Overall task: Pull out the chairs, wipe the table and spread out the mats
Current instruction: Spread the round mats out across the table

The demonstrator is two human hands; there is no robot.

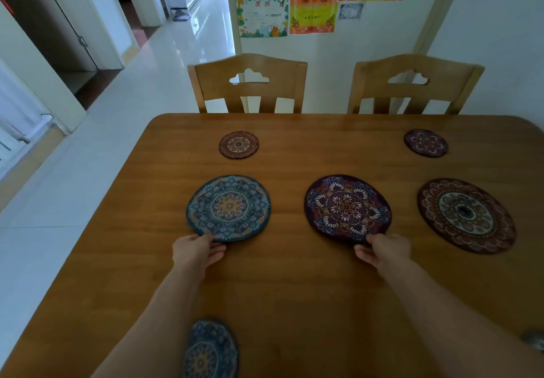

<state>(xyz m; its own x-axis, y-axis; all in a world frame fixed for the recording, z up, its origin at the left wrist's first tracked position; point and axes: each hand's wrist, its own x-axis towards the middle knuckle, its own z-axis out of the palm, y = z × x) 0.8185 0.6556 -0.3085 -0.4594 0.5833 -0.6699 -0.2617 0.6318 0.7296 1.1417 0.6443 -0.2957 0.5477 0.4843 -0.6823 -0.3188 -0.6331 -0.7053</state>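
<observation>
1. Head view: wooden dining table (294, 289) with round patterned fabric mats lying flat on it.
2. Left hand (195, 252) at near edge of large blue round mat (229, 208), fingertips touching or gripping the rim; cannot tell which.
3. Right hand (382, 252) at near edge of large dark purple round mat (347, 208), fingers curled at the rim; grip unclear.
4. Large dark red round mat (466, 215) lies to the right, apart from both hands.
5. Small red-brown round coaster (238, 145) and small purple round coaster (426, 142) sit toward the far edge.
6. Small blue round coaster (210, 351) near bottom, between the forearms.
7. Two wooden chairs (247, 86) stand close against the far side of the table.
</observation>
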